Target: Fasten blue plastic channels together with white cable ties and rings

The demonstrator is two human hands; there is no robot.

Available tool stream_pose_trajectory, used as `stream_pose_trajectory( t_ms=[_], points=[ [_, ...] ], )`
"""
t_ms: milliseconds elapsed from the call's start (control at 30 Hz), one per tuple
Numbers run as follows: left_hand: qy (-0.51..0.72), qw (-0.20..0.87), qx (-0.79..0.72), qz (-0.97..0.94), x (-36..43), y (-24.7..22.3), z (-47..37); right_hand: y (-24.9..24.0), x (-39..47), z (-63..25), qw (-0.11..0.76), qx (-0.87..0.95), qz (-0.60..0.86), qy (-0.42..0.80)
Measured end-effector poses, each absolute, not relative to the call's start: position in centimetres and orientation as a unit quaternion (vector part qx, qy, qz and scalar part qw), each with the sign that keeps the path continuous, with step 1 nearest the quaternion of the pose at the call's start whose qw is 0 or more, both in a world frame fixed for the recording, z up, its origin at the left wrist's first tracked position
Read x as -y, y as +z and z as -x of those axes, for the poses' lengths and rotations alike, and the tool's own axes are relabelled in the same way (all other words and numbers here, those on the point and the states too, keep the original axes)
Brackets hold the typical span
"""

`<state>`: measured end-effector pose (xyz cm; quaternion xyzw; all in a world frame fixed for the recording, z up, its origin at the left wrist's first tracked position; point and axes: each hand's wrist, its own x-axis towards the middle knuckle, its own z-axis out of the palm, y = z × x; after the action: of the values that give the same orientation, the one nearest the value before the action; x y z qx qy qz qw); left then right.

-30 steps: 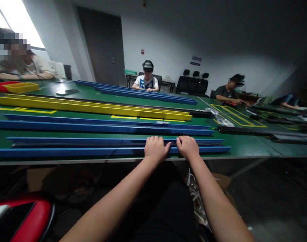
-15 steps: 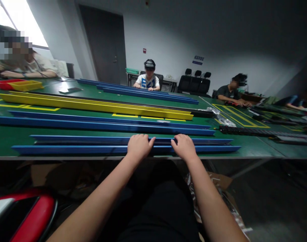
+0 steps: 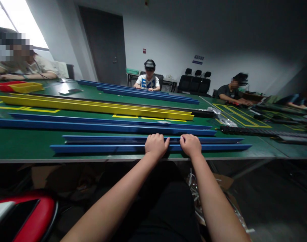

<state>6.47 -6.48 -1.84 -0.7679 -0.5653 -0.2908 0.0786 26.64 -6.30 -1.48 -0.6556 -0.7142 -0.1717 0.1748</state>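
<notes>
A long blue channel-shaped profile lies along the near edge of the green table, its two raised sides facing up. Over its right half, my left hand is closed on it, fingers curled over the far side. A short way to the right, my right hand grips the same profile in the same manner. The fingertips of both hands are hidden inside or behind it. Just beyond lies a second blue channel profile, apart from my hands.
Farther back on the table lie a yellow profile, a dark strip and more blue profiles. Red and yellow trays stand at left. Clear plastic wrap and dark strips lie right. Several people sit around.
The nearest blue profile has slid to the right along the table edge. Both my hands have moved right with it, the left one more, so they are closer together.
</notes>
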Motion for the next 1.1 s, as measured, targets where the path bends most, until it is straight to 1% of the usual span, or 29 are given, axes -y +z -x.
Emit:
stream_pose_trajectory(
  t_ms=[167,267,367,567,700,800,900,1100],
  points=[
    [-0.298,0.056,0.512,0.804,6.4,-1.8,-10.6,-1.3,5.8,-31.5,0.167,0.695,0.681,-0.163],
    [-0.307,0.061,0.473,0.823,6.8,-1.8,-9.6,-1.1,5.8,-31.1,0.159,0.678,0.700,-0.158],
    [-0.310,0.064,0.460,0.829,7.0,-1.7,-6.6,-1.1,6.0,-28.1,0.159,0.659,0.718,-0.156],
    [-0.260,0.095,0.596,0.754,6.7,-1.2,1.4,-1.8,6.9,-19.1,0.197,0.737,0.627,-0.158],
    [-0.248,0.116,0.636,0.721,6.8,-1.1,3.8,-1.9,7.0,-17.3,0.215,0.733,0.627,-0.151],
    [-0.252,0.118,0.641,0.715,7.2,-1.3,2.9,-1.8,7.1,-18.7,0.226,0.730,0.628,-0.147],
    [-0.259,0.102,0.623,0.731,7.8,-1.6,0.0,-1.9,7.4,-22.1,0.233,0.719,0.635,-0.157],
    [-0.285,0.040,0.511,0.810,9.2,-1.6,-7.6,-2.1,7.9,-31.2,0.221,0.708,0.652,-0.158]
  ],
)
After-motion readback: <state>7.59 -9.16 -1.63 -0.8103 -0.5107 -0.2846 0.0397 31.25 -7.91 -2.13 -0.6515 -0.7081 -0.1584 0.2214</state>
